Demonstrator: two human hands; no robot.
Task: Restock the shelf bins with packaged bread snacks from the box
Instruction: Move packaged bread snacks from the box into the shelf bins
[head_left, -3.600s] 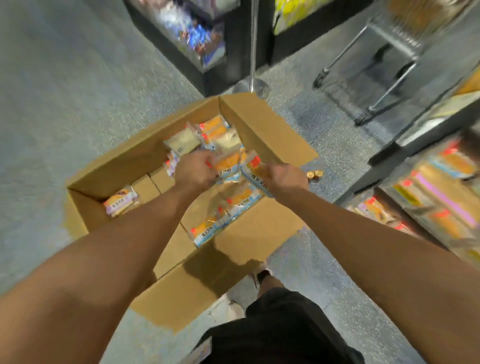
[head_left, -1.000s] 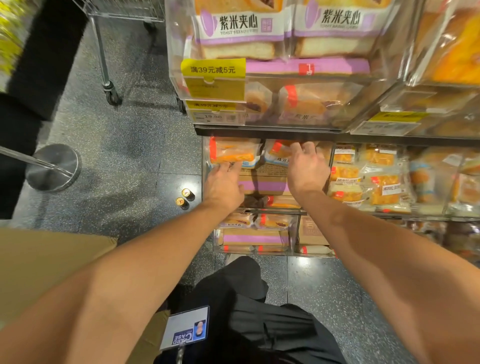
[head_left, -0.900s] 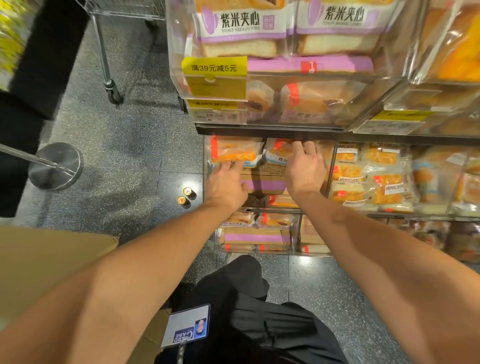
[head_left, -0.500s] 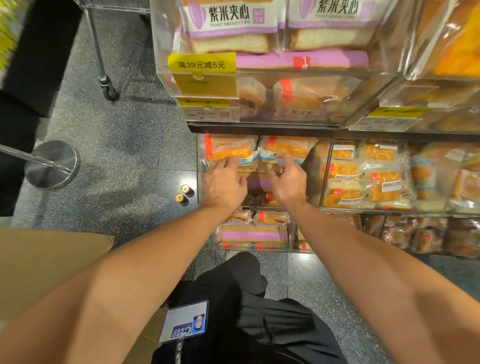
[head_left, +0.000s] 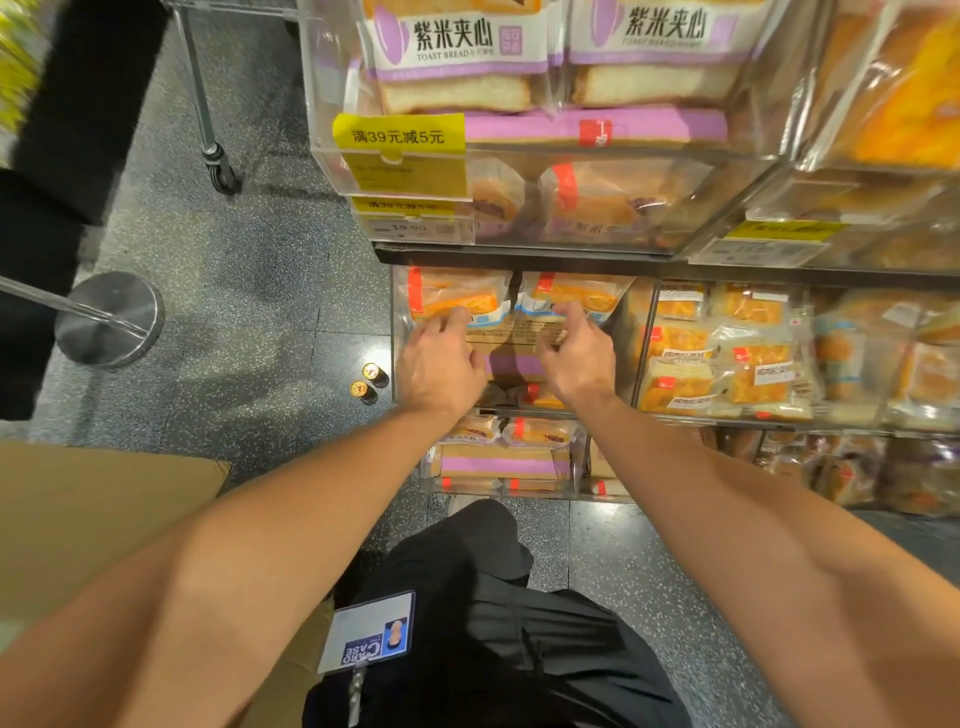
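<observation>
Reaching into the shelf (head_left: 519, 254), the person seems to be settling stock, with the next move likely a return to the box (head_left: 93, 519) (only its flap shows, at lower left). The clear bin (head_left: 402, 332) holds two orange bread snacks (head_left: 457, 299) side by side. Left hand (head_left: 441, 364) and right hand (head_left: 576, 358), apart, rest loose-fingered on their front edges.

Bright overhead store light, glare on floor tiles (head_left: 343, 358), wide-angle bowing at edges, blurred corners
</observation>
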